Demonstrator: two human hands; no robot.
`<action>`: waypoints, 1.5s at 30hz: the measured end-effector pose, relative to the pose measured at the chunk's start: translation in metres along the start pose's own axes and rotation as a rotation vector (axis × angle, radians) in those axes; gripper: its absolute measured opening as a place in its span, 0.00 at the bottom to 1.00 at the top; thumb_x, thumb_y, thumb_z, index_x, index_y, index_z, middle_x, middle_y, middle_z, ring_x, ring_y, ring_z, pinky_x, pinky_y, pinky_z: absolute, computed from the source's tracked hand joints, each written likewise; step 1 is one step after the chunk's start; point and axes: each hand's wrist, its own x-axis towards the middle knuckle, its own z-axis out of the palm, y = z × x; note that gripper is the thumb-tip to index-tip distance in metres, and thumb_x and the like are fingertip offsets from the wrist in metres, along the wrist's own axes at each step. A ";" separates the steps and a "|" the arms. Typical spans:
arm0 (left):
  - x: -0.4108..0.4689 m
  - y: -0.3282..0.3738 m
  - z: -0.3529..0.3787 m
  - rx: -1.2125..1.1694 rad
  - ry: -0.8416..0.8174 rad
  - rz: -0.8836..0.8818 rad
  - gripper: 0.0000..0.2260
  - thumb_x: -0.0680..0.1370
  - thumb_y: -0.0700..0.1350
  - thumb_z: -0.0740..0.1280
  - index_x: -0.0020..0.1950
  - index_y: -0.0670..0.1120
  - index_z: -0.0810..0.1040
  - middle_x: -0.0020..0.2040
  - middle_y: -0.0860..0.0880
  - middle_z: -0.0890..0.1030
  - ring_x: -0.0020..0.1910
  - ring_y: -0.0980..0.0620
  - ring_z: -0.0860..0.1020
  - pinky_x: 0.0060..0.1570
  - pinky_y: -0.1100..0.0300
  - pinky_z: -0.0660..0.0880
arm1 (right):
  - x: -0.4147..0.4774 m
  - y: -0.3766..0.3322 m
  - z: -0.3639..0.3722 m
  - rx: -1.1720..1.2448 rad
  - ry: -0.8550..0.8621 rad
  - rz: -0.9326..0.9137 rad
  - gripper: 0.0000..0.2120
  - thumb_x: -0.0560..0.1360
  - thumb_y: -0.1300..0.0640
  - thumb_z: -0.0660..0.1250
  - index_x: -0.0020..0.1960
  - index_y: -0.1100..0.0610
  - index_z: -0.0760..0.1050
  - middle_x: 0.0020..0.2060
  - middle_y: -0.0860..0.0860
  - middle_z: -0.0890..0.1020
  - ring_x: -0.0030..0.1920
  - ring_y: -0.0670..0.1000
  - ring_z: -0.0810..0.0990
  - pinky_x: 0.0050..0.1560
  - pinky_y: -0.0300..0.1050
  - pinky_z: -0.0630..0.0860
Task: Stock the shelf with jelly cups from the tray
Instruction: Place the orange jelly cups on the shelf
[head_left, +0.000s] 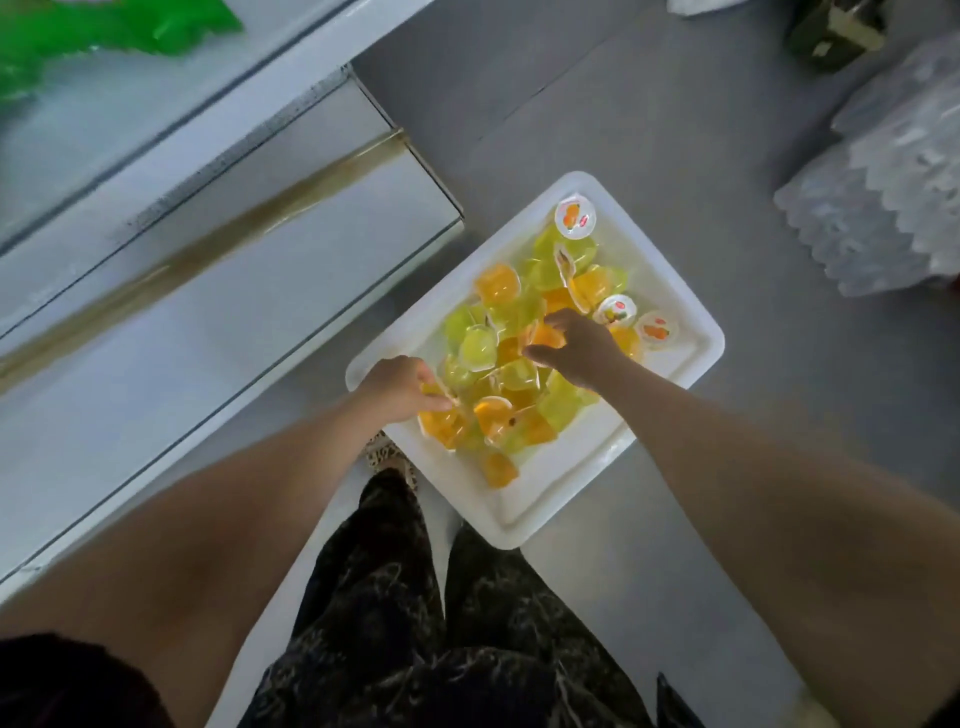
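We see a white rectangular plastic tray (540, 512) on the grey floor (649, 597), w/ a pile of small orange & green clear-plastic jelly cups (511, 358). Left hand (402, 387) pinches an orange cup at the pile's near-left edge; right hand (576, 348) curls over an orange cup mid-pile. White metal shelf (156, 291) stands left of the tray.

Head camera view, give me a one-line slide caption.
Both bare hands, left hand and right hand, reach into orange and green jelly cups piled in a white plastic tray beside a grey shelf.
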 end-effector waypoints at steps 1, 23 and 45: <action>0.004 -0.004 0.001 0.009 -0.013 -0.002 0.25 0.71 0.56 0.75 0.64 0.46 0.77 0.62 0.47 0.79 0.61 0.48 0.77 0.59 0.57 0.73 | 0.005 0.001 0.004 0.000 -0.001 0.002 0.32 0.74 0.44 0.71 0.73 0.56 0.67 0.71 0.53 0.71 0.71 0.54 0.69 0.66 0.45 0.66; 0.034 -0.006 0.025 0.466 -0.111 0.007 0.22 0.68 0.59 0.75 0.45 0.45 0.70 0.49 0.45 0.76 0.53 0.45 0.74 0.47 0.54 0.74 | 0.046 0.018 0.045 0.053 0.150 0.151 0.31 0.72 0.40 0.71 0.69 0.55 0.70 0.64 0.53 0.77 0.65 0.56 0.74 0.56 0.48 0.71; -0.092 0.057 -0.037 -0.878 0.008 0.091 0.19 0.66 0.44 0.80 0.50 0.42 0.76 0.38 0.45 0.78 0.43 0.47 0.76 0.50 0.55 0.76 | -0.072 -0.024 -0.035 0.450 0.315 -0.146 0.29 0.68 0.43 0.76 0.64 0.52 0.72 0.50 0.49 0.81 0.49 0.49 0.80 0.43 0.42 0.76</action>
